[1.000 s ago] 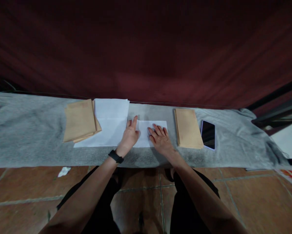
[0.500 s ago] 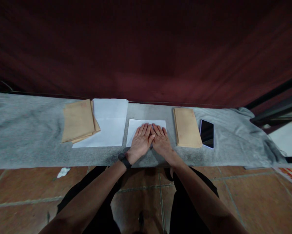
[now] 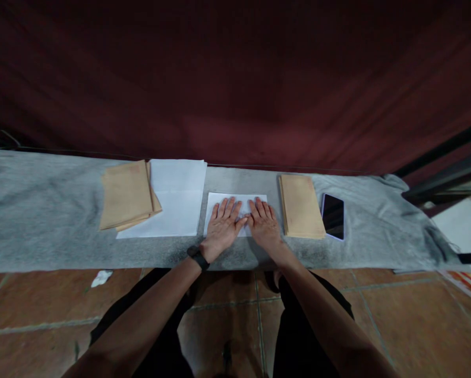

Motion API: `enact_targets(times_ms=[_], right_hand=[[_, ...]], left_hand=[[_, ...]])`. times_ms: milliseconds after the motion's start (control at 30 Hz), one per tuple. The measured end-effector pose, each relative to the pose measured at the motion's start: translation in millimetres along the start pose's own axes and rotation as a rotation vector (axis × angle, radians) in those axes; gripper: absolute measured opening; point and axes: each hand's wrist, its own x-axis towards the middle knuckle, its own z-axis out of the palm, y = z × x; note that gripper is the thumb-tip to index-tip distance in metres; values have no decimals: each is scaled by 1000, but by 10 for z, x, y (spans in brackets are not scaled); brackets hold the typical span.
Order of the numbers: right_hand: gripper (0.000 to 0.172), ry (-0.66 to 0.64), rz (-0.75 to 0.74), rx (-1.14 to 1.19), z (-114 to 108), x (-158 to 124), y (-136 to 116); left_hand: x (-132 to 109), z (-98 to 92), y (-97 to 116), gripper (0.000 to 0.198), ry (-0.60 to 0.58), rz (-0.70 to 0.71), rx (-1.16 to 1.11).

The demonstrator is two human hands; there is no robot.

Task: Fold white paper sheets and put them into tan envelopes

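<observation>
1. On the grey surface (image 3: 42,210), a small white paper (image 3: 243,197) lies under both hands.
2. Left hand (image 3: 223,227) and right hand (image 3: 265,226) press flat on it, fingers spread, side by side.

Folded white paper (image 3: 237,202) flat on grey cloth (mostly covered), long side across.

Black wristband (image 3: 198,258) round wrist of left hand (image 3: 223,226), just behind fingers. Wrist of right hand (image 3: 264,227) bare. Forearms bare, unsleeved. Black trousers (image 3: 294,341), well behind fingers.
</observation>
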Motion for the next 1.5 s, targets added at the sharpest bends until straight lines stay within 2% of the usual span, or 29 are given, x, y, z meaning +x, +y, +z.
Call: enact_targets(times_ms=[200,567,700,967,1133,1500], right_hand=[[56,34,45,-22,38,0,57],[59,57,135,-6,-20,17,115],[59,43,54,58,-48,49,68],[55,-78,-107,158,-34,45,-198],[54,-100,-111,132,27,22,-253],[50,-80,-75,56,-4,40,-163]], left_hand=[[3,21,-64,57,-2,-33,-10],[10,-21,-46,54,-2,-79,-13],[16,-22,-39,55,-10,-76,-16],[12,-20,-48,56,-28,-41,11],[6,-28,-51,56,-46,-39,22],[-2,-35,-48,54,-24,-53,9]])
